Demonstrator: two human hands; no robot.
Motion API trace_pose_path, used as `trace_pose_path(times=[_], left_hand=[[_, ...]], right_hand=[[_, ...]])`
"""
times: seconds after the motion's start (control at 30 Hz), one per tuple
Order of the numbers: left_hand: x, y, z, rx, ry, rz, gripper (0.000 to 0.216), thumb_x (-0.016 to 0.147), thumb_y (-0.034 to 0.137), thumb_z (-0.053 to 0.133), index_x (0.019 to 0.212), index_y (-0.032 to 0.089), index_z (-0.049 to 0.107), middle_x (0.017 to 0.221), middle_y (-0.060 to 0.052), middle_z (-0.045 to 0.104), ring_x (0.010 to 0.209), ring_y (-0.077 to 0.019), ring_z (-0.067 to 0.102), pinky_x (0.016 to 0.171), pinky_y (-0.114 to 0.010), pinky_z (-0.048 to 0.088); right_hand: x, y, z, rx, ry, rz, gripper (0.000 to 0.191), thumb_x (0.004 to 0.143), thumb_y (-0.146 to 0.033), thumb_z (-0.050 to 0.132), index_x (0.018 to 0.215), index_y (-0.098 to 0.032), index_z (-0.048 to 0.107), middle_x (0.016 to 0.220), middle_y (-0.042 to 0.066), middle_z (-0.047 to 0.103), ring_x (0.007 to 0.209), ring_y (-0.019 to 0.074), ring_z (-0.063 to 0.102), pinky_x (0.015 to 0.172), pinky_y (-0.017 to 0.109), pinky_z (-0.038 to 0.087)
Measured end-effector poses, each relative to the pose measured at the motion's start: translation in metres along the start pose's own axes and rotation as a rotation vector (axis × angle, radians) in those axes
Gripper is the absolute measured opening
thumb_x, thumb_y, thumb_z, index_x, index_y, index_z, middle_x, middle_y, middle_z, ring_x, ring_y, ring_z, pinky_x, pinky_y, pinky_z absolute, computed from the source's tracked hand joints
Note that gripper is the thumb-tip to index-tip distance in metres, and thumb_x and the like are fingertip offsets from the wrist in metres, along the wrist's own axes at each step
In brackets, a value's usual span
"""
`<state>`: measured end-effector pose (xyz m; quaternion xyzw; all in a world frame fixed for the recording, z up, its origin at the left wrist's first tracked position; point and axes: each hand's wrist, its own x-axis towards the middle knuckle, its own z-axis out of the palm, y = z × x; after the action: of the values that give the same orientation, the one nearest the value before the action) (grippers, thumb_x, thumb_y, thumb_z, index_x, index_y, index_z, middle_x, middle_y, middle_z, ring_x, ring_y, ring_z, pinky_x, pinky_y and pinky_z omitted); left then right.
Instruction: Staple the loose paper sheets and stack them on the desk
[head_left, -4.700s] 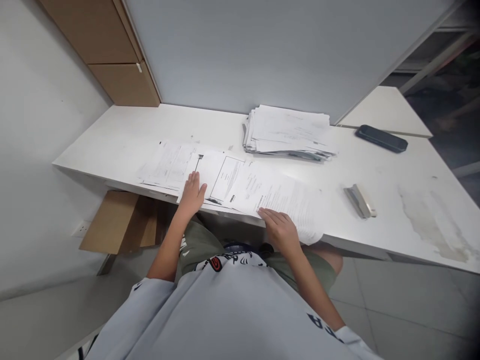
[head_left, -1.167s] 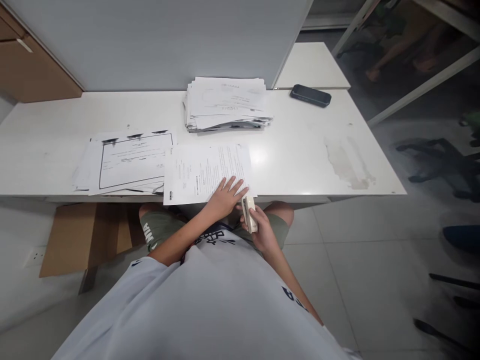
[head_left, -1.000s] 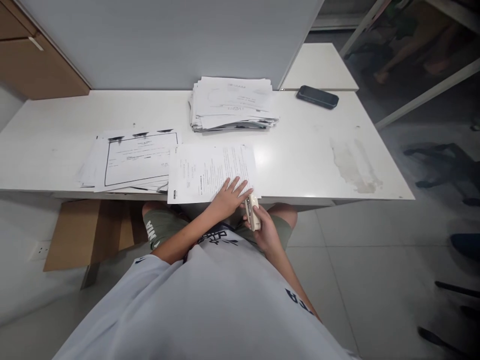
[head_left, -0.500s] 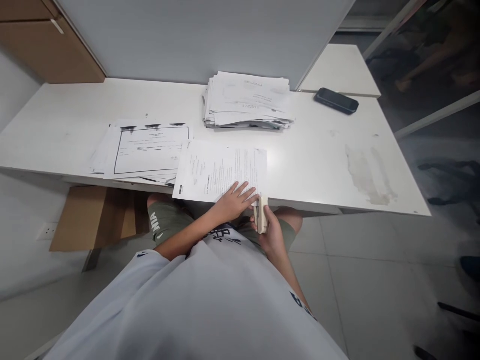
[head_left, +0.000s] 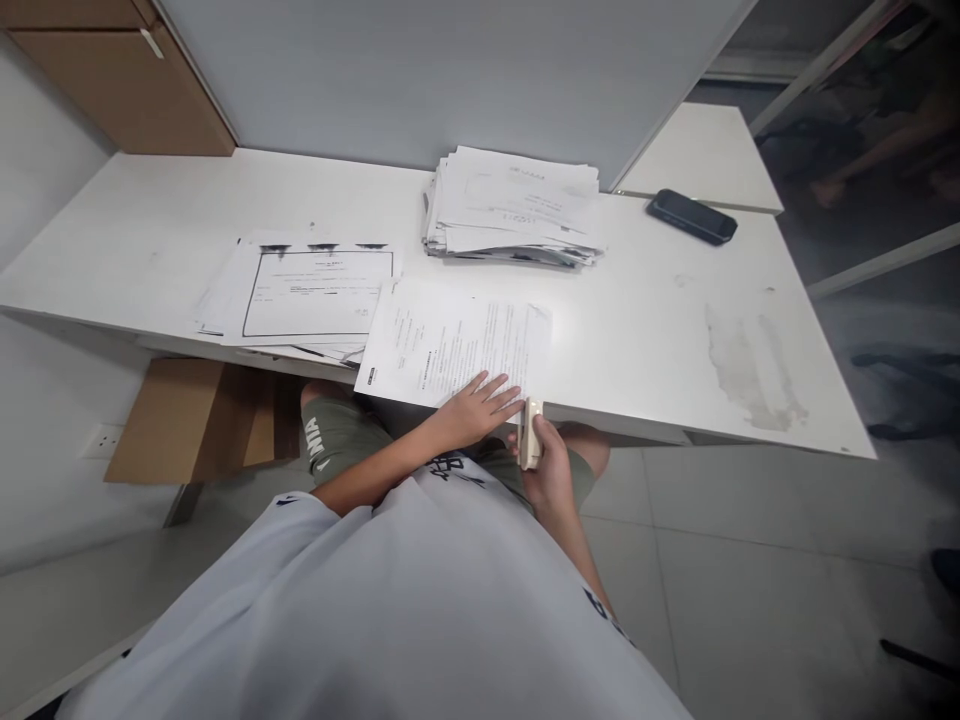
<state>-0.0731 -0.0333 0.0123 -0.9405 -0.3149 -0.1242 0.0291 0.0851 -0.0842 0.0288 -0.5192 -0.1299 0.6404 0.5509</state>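
Observation:
My left hand [head_left: 471, 414] lies flat with spread fingers on a printed sheet [head_left: 457, 335] at the table's front edge. My right hand [head_left: 551, 465] grips a cream-coloured stapler [head_left: 532, 436], thumb on its top. The stapler's tip meets the sheet's near right corner, just beside my left fingertips. Whether one or more sheets lie under my hand, I cannot tell. To the left, partly under this sheet, rest loose papers [head_left: 319, 295], the top one with a black-framed form.
A thick stack of papers [head_left: 517, 205] sits at the back of the white table [head_left: 630, 330]. A dark phone [head_left: 691, 216] lies at the back right. Below the table's left side is an open cardboard box [head_left: 169, 420]. A grey panel [head_left: 450, 75] rises behind.
The whole view has shifted slightly. The stapler now looks pressed closer together in my right hand. My left hand stays flat on the sheet.

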Motion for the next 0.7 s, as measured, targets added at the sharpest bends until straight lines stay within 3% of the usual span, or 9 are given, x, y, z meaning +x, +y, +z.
trace_pose_path(times=[0.17,0.4,0.53,0.63,0.7], left_hand=[[0.001,0.002,-0.006,-0.040,-0.054,-0.019,0.044,0.099,0.017,0.038,0.142,0.019,0.045,0.151,-0.008,0.044,0.144,-0.0277,0.032,0.118,-0.051,0.027],[-0.025,-0.027,-0.046,-0.023,-0.217,-0.202,0.058,0.090,0.005,0.042,0.146,0.020,0.039,0.153,-0.009,0.040,0.147,-0.0286,0.025,0.119,-0.052,0.024],[-0.029,-0.049,-0.065,0.006,-0.273,-0.211,0.063,0.085,-0.001,0.039,0.144,0.019,0.043,0.148,-0.008,0.048,0.142,-0.0252,0.036,0.117,-0.048,0.029],[-0.012,-0.064,-0.087,0.013,-0.216,-0.211,0.061,0.083,0.001,0.039,0.141,0.017,0.048,0.144,-0.008,0.053,0.135,-0.0227,0.047,0.115,-0.040,0.036],[0.004,-0.079,-0.111,0.035,-0.174,-0.321,0.058,0.083,0.006,0.042,0.140,0.018,0.052,0.136,-0.008,0.060,0.123,-0.0235,0.059,0.104,-0.038,0.047]], right_hand=[[0.000,0.002,0.001,-0.022,0.000,-0.023,0.033,0.068,-0.043,0.078,0.086,-0.020,0.061,0.069,-0.004,0.061,0.059,0.0111,0.059,0.047,0.021,0.044],[-0.008,-0.002,0.002,-0.057,-0.047,-0.037,0.037,0.066,-0.049,0.078,0.081,-0.022,0.057,0.063,-0.004,0.060,0.058,0.0114,0.056,0.048,0.021,0.041],[-0.014,-0.009,0.009,-0.028,-0.084,-0.034,0.035,0.069,-0.047,0.078,0.085,-0.022,0.059,0.063,-0.003,0.061,0.059,0.0120,0.055,0.048,0.021,0.041],[-0.016,-0.016,0.018,0.018,-0.098,-0.024,0.036,0.072,-0.049,0.075,0.093,-0.022,0.064,0.072,-0.001,0.064,0.062,0.0129,0.056,0.047,0.022,0.042],[-0.016,-0.021,0.023,0.048,-0.115,-0.041,0.040,0.074,-0.051,0.073,0.100,-0.022,0.066,0.087,0.002,0.069,0.065,0.0136,0.058,0.047,0.023,0.044]])
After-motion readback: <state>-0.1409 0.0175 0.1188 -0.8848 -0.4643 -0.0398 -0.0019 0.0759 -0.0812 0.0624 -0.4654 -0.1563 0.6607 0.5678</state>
